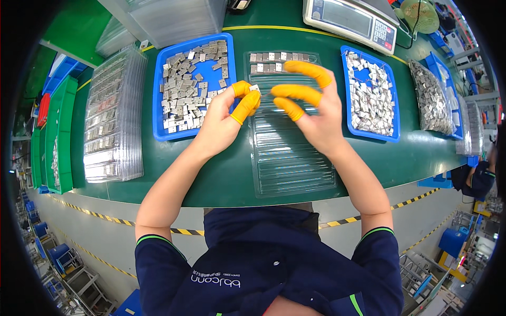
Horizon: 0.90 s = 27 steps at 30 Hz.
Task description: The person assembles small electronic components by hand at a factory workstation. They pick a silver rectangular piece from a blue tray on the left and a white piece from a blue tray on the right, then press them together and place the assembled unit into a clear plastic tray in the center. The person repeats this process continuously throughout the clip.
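Note:
Yellow finger cots cover fingers on both hands. My left hand point(227, 111) pinches a small metal connector shell point(254, 88) between thumb and forefinger, over the left side of a clear plastic tray point(292, 152). Over the tray's upper right, my right hand point(313, 105) has its fingers spread, with nothing seen between them. Ribbed slots run across the tray, and two rows of small metal pieces point(271, 57) lie at its far end. To the left stands a blue bin point(157, 113) of loose silver shells; to the right, another blue bin point(350, 118) holds white-and-silver pieces.
A stack of filled clear trays point(113, 116) stands on the left, beside a green bin point(64, 147). Clear plastic containers point(168, 21) and a weighing scale point(350, 21) are at the back. A bag of metal parts point(432, 97) lies at the right. Another person point(477, 179) is at far right.

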Each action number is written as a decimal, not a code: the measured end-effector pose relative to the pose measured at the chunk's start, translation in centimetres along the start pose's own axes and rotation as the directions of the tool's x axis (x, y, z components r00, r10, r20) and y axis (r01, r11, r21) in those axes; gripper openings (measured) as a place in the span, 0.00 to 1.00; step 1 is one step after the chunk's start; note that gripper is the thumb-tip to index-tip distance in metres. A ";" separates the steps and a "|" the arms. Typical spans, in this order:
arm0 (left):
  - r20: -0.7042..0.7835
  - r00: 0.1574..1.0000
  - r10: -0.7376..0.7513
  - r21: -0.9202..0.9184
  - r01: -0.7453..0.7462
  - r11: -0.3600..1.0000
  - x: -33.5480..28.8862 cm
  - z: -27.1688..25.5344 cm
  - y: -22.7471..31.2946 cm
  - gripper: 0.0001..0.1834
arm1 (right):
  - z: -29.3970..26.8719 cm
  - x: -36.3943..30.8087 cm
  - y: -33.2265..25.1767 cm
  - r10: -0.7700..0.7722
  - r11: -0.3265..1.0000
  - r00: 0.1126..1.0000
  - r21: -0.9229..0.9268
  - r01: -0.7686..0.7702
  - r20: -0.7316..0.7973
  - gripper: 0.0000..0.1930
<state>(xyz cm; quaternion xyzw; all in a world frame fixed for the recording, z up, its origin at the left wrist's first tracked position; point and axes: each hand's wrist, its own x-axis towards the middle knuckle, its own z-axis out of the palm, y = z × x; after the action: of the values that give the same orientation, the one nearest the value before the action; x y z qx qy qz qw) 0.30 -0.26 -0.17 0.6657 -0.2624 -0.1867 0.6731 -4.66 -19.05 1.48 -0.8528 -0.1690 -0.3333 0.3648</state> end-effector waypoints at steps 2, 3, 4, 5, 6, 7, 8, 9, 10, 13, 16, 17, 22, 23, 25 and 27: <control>0.010 1.000 -0.004 -0.017 0.005 1.000 -0.2 0.4 0.2 0.10 | 0.5 -0.5 0.2 -0.109 0.991 0.994 -0.080 0.109 0.010 0.12; 0.020 1.000 -0.025 -0.054 0.026 0.998 -0.2 0.4 0.3 0.10 | 0.5 -0.5 0.2 -0.112 0.990 0.994 -0.080 0.112 0.001 0.12; 0.026 0.999 -0.044 -0.090 0.046 0.995 -0.3 0.3 0.4 0.10 | 0.5 -0.5 0.2 -0.118 0.990 0.993 -0.077 0.117 -0.007 0.12; 0.033 0.997 -0.064 -0.126 0.067 0.990 -0.3 0.2 0.4 0.10 | 0.6 -0.4 0.2 -0.124 0.990 0.992 -0.074 0.123 -0.015 0.11; 0.035 0.998 -0.051 -0.127 0.055 0.990 -0.4 0.3 0.4 0.10 | 0.7 -0.4 0.0 -0.127 0.989 0.992 -0.072 0.126 -0.013 0.11; 0.038 0.999 -0.038 -0.128 0.042 0.991 -0.4 0.3 0.4 0.10 | 0.8 -0.4 -0.2 -0.131 0.989 0.991 -0.071 0.130 -0.012 0.11; 0.041 0.999 -0.025 -0.130 0.030 0.991 -0.4 0.3 0.4 0.10 | 0.8 -0.4 -0.3 -0.134 0.989 0.991 -0.071 0.133 -0.011 0.11; 0.051 0.998 -0.037 -0.146 0.044 0.988 -0.4 0.3 0.5 0.10 | 0.9 -0.4 -0.3 -0.129 0.989 0.992 -0.066 0.129 0.000 0.11; 0.061 0.997 -0.049 -0.162 0.058 0.985 -0.4 0.3 0.6 0.10 | 0.9 -0.4 -0.3 -0.125 0.990 0.992 -0.063 0.125 0.011 0.11; -0.001 0.996 0.084 0.040 -0.084 0.996 -0.4 0.9 0.1 0.09 | 0.5 0.0 0.2 -0.098 0.986 0.995 -0.135 0.099 0.009 0.10; 0.080 0.956 0.281 0.452 -0.286 0.845 -0.9 2.5 0.8 0.13 | -0.8 1.1 2.5 -0.001 0.952 1.000 -0.305 -0.001 -0.007 0.08; 0.160 0.948 0.275 0.522 -0.318 0.792 -1.1 3.0 1.0 0.16 | -1.3 1.2 3.8 0.038 0.921 0.999 -0.388 -0.034 0.002 0.08; 0.365 0.883 0.297 0.636 -0.469 0.613 -1.1 4.3 0.0 0.22 | -0.7 0.1 7.8 0.168 0.838 0.982 -0.538 -0.094 0.089 0.09; 0.373 0.883 0.286 0.656 -0.469 0.592 -1.1 4.3 -0.1 0.22 | -0.5 0.1 7.8 0.175 0.821 0.978 -0.565 -0.083 0.111 0.09; 0.387 0.883 0.264 0.666 -0.466 0.583 -1.2 4.3 -0.1 0.23 | -0.4 0.2 7.8 0.166 0.822 0.981 -0.563 -0.082 0.100 0.09; 0.385 0.884 0.265 0.665 -0.465 0.584 -1.1 4.4 -0.2 0.22 | -0.3 0.1 8.0 0.170 0.843 0.980 -0.531 -0.093 0.099 0.09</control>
<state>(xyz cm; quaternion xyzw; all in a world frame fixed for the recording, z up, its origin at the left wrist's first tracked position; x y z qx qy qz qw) -3.21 -3.06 -0.61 0.7830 -0.5277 -0.0005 0.3293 -0.46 -24.72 -2.35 -0.9509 -0.0384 -0.2792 0.1281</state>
